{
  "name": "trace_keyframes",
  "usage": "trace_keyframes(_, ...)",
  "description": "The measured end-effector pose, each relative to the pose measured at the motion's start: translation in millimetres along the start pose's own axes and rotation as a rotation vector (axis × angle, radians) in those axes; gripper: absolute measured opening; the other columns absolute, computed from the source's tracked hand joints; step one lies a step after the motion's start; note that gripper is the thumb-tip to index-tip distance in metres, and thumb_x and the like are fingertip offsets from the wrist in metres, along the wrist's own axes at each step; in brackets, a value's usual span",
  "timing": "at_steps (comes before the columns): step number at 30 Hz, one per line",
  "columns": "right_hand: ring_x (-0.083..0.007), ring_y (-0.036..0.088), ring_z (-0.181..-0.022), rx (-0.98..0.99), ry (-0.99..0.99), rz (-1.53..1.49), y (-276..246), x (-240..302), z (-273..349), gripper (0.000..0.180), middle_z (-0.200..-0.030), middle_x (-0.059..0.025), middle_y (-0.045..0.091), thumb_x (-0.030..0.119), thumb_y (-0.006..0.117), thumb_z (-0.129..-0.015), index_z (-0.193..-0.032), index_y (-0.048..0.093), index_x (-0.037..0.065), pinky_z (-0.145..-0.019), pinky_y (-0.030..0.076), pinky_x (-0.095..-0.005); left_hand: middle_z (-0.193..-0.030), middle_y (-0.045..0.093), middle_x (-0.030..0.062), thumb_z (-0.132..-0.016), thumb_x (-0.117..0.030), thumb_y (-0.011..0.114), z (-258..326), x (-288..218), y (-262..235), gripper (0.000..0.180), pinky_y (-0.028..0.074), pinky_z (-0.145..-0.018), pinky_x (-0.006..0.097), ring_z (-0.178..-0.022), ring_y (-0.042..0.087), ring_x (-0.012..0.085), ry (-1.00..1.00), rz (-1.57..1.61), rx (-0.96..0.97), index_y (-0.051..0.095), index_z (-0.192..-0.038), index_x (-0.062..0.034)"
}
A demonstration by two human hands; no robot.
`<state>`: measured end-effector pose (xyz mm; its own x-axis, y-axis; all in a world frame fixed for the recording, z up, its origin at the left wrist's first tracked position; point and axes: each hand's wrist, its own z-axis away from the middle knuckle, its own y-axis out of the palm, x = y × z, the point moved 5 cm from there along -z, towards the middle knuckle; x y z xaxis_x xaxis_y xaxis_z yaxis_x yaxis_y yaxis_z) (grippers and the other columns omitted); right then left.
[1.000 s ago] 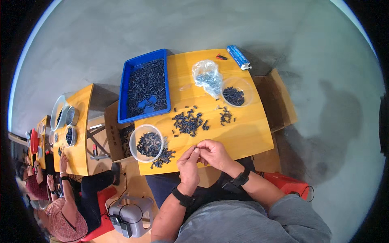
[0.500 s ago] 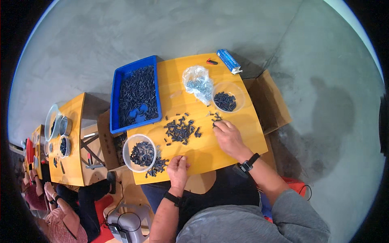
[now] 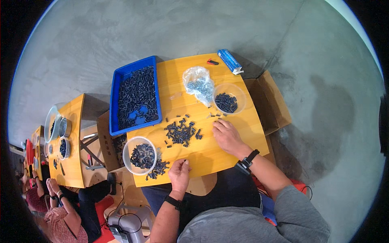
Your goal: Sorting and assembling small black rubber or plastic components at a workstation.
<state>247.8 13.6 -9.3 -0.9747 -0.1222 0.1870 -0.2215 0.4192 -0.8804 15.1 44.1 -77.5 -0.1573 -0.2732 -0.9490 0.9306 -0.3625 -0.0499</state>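
My left hand [image 3: 179,172] is closed at the table's near edge, with a small black piece [image 3: 185,160] showing at its pinched thumb and fingertip. My right hand [image 3: 227,137] rests at the right part of the table, fingers bent together and hiding whatever they pinch. Just beyond its fingertips lie a few tiny parts [image 3: 213,115]. Between the hands and the blue tray spreads a loose pile of short black pieces [image 3: 180,132]. Left of my left hand, a clear round tub [image 3: 127,158] holds more black parts, and a smaller heap [image 3: 159,168] lies against it.
A blue tray [image 3: 114,101] full of black pieces stands at the far left. Farther right are a clear plastic bag [image 3: 197,83] of small parts, a second round tub [image 3: 242,96], a red-black cutter [image 3: 212,62] and a blue box [image 3: 229,60]. A cardboard box [image 3: 279,101] stands beyond the right edge.
My left hand has shifted slightly right, and a black piece now shows at its fingertips. My right hand has moved slightly left and down; fewer dark parts show by its fingertips.
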Motion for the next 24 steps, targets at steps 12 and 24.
trace_keyframes(12, -0.0321, 0.062, -0.074, 0.131, 0.226, 0.054, 17.0, -14.5, -44.4, 0.007, -0.079, -0.016, 0.055, 0.005, 0.052, -0.08, -0.084, 0.058, 0.001, -0.062, 0.049, -0.0438, -0.084, 0.062, 0.0064, -0.094, -0.008, 0.054, -2.9, 0.7, -2.2, 0.012, 0.049, -0.057, 0.024, -0.062, 0.06, 0.0115, -0.015, 0.085, 0.023, 0.057, -0.101, 0.0016)
trace_keyframes(24, -0.0323, 0.063, -0.075, 0.244, 0.243, 0.133, 40.1, -23.5, -48.1, 0.007, -0.082, -0.017, 0.057, 0.003, 0.055, -0.077, -0.083, 0.059, 0.002, -0.063, 0.051, -0.0436, -0.081, 0.061, 0.0063, -0.094, -0.008, 0.055, -6.3, 7.9, -1.7, 0.014, 0.05, -0.055, 0.024, -0.06, 0.059, 0.0107, -0.044, 0.107, 0.03, 0.059, -0.104, 0.0018)
